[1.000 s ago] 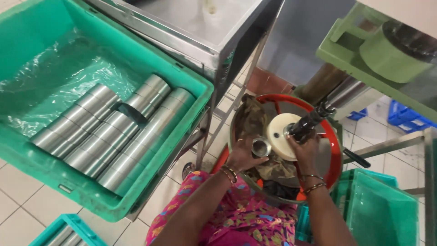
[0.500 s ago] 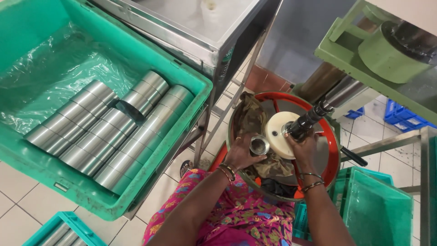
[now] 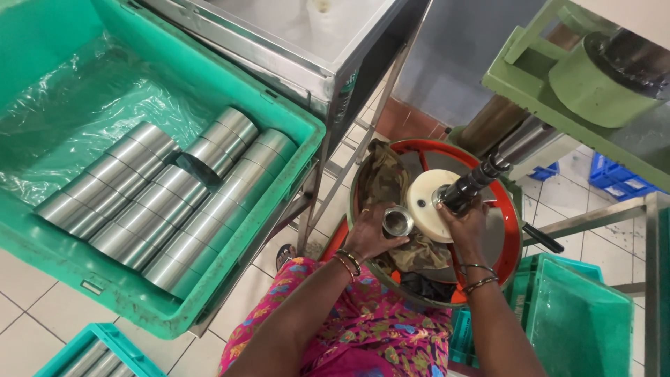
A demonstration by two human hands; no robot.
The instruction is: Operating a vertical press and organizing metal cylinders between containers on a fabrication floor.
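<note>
Left hand point(image 3: 368, 236) fingers clamped around a small steel cup point(image 3: 396, 222), open mouth facing up toward the camera, axis near vertical, just left of the cream disc point(image 3: 427, 206). Right hand point(image 3: 466, 227) fingers curled beneath the dark spindle point(image 3: 469, 186); contact unclear.

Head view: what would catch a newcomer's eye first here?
Probably the big green crate at left, lined with plastic and stacked with rows of shiny steel cylinders. Next, at centre right, the red-rimmed round basin under a green machine, where the left hand holds a small steel cup and the right hand rests by a cream disc on the dark spindle.
</note>
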